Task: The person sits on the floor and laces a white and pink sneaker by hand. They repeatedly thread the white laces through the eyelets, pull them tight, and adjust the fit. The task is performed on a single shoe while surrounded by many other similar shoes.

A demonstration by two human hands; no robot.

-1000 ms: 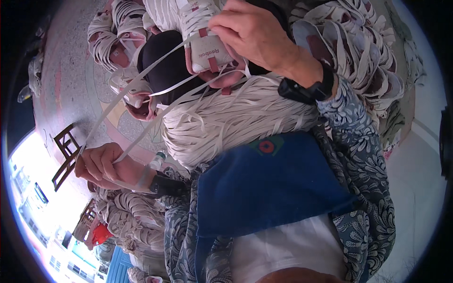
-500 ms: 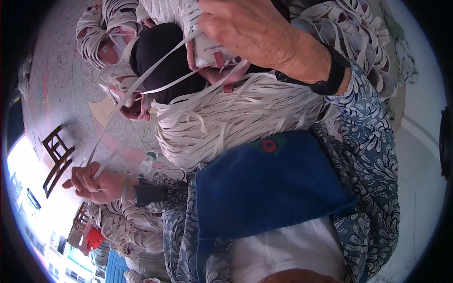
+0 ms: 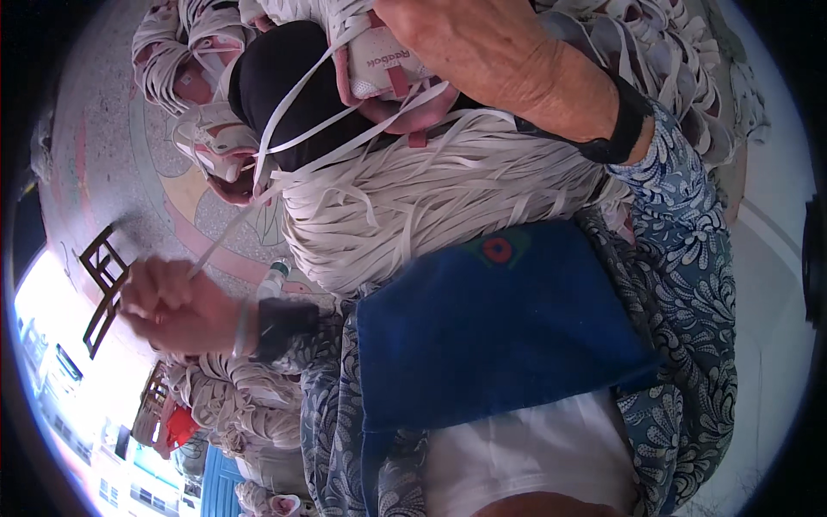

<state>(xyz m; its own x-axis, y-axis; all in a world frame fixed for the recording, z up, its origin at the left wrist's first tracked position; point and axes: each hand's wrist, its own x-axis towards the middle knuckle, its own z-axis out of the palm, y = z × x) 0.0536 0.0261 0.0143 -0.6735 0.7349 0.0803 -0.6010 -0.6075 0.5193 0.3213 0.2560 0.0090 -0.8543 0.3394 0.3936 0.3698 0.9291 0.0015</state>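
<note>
A white and pink sports shoe (image 3: 372, 65) lies at the top, its heel toward me. My right hand (image 3: 482, 52) is curled over the shoe, closed, with its fingertips hidden at the upper edge. From the shoe a flat white shoelace (image 3: 297, 103) runs down left, its strands crossing in front of a black rounded shape (image 3: 280, 73). My left hand (image 3: 181, 306), smeared by motion, is closed on the shoelace at the far left. Below the shoe lies a thick bundle of loose white laces (image 3: 431, 207), next to a blue cloth (image 3: 500, 345) over my lap.
More white and pink shoes (image 3: 207, 142) are heaped at the upper left, others (image 3: 663, 77) at the upper right. A clear bottle (image 3: 274, 280) stands near my left wrist. A brown wooden chair (image 3: 105, 280) and a bundled pile of shoes (image 3: 233, 396) are on the left.
My left hand has moved slightly down and right, and the lace has gone from taut to slack and bent. My right hand has shifted slightly right and stays over the shoe.
</note>
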